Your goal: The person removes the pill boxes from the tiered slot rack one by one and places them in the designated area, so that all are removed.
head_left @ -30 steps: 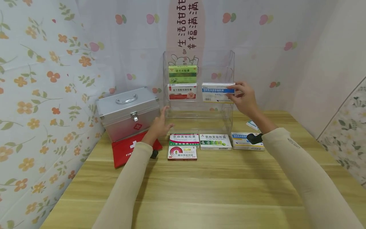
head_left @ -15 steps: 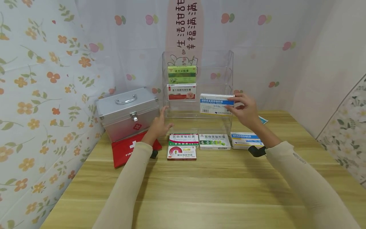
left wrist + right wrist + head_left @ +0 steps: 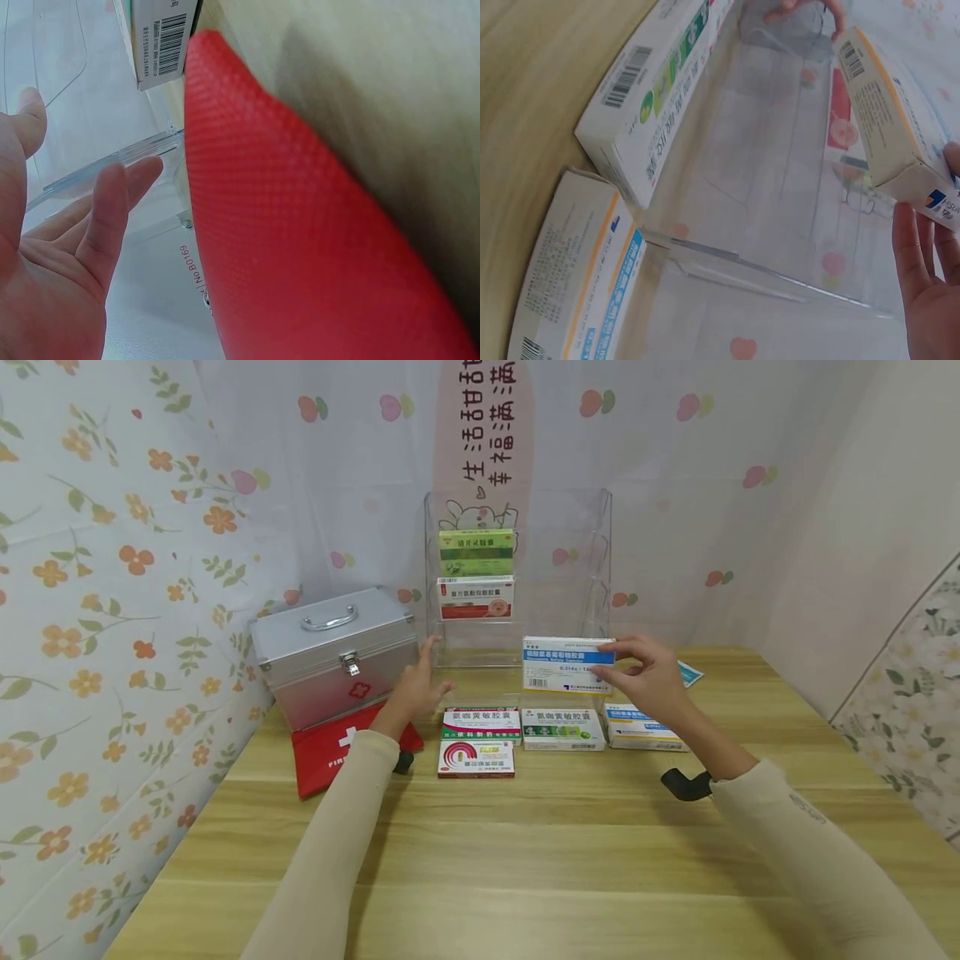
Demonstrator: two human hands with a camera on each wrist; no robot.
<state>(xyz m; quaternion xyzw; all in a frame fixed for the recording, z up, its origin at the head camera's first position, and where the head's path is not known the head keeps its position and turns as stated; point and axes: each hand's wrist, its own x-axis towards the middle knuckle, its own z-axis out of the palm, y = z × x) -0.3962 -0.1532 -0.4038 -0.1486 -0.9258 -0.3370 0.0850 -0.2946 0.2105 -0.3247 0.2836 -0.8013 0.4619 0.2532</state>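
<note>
My right hand (image 3: 651, 675) pinches the right end of a blue-and-white medicine box (image 3: 564, 670), its printed face toward me. The box is held in front of the lower tiers of a clear acrylic display rack (image 3: 558, 510). In the right wrist view, thumb and fingers grip the corner of this medicine box (image 3: 881, 112). My left hand (image 3: 420, 689) is at the rack's lower left side, fingers extended. The left wrist view has the left hand (image 3: 71, 247) at the clear side panel (image 3: 112, 161), with fingers on either side of it.
A green box (image 3: 476, 553) and a red-and-white box (image 3: 477, 599) stand in the rack's left upper tiers. Several medicine boxes (image 3: 562, 730) lie in front of the rack. A silver first-aid case (image 3: 337, 652) and a red pouch (image 3: 315, 764) are at left.
My right hand has brought the blue-and-white medicine box down from the rack's middle tier level to its lower tiers. The left hand has stayed at the rack's side.
</note>
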